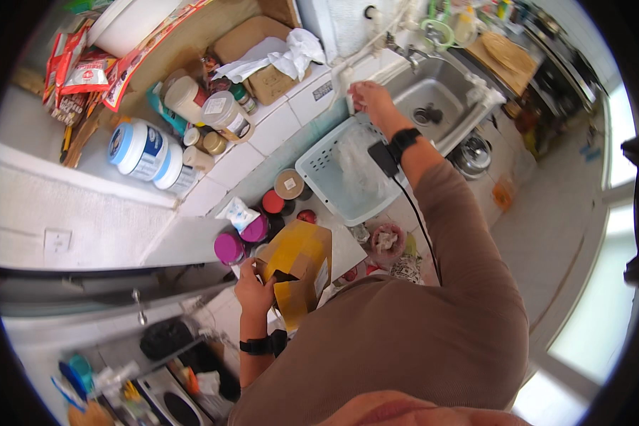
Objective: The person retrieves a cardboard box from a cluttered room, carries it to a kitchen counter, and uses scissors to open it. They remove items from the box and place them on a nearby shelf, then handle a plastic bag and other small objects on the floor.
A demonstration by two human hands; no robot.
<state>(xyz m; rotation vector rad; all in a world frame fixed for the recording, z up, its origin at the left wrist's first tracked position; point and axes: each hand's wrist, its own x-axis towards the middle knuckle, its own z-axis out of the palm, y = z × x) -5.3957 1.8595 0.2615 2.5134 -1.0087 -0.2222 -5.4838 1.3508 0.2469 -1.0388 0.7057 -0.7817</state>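
A cardboard box (293, 250) with yellow tape stands close to my body, and my left hand (254, 287) grips its left edge. A dark pointed patch shows beside the left thumb; I cannot tell whether it is an object or a gap. My right hand (370, 101) is stretched out between the wall ledge and the metal sink (431, 85), over the far corner of a light blue plastic basket (314, 165). Its fingers are bent, and whether they hold something is unclear. Clear plastic film (362, 165) lies in the basket.
Jars with purple lids (229, 248) and a red lid (273, 202) stand beyond the box. Tubs, jars and an open carton (274, 85) fill the tiled ledge. A pink container (387, 239) is near my body, and a lidded pot (471, 154) sits right of the basket.
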